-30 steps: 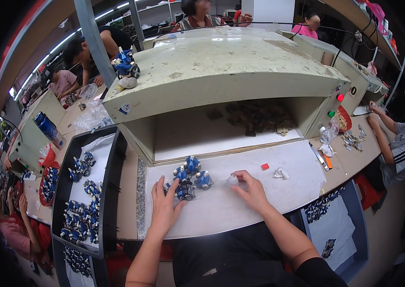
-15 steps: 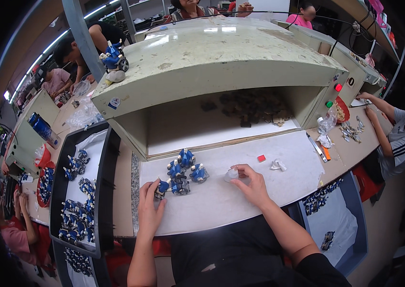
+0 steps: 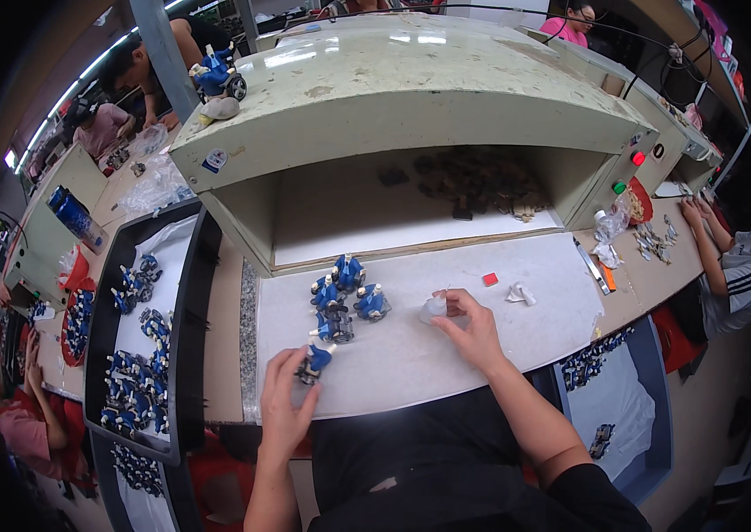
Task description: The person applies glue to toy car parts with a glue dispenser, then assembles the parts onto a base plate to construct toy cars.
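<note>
On the white worktop (image 3: 499,341), near its front edge, a small blue figure (image 3: 313,362) sits in the fingers of the left hand (image 3: 285,412), which is curled round it from below with the fingertips closed on the toy. Just beyond it, toward the cabinet, a cluster of like blue figures (image 3: 344,297) stands close together on the same surface. To the right of the cluster the right hand (image 3: 473,332) rests on the top, its thumb and fingers pinched on a small clear bottle (image 3: 433,308) that lies tilted at its fingertips. A red block (image 3: 490,279) and a scrap of white wrapper (image 3: 518,293) lie a little farther right, apart from the hand.

Behind all this rises a pale green cabinet (image 3: 411,89) with an open bay; dark small parts (image 3: 477,182) are heaped at the back of the bay. On its top, at the left corner, stands another blue toy (image 3: 216,78).

Left of the worktop a black tray (image 3: 202,293) holds many more blue figures on white paper. At the far right a person in a striped shirt (image 3: 748,266) works at the neighbouring bench.
</note>
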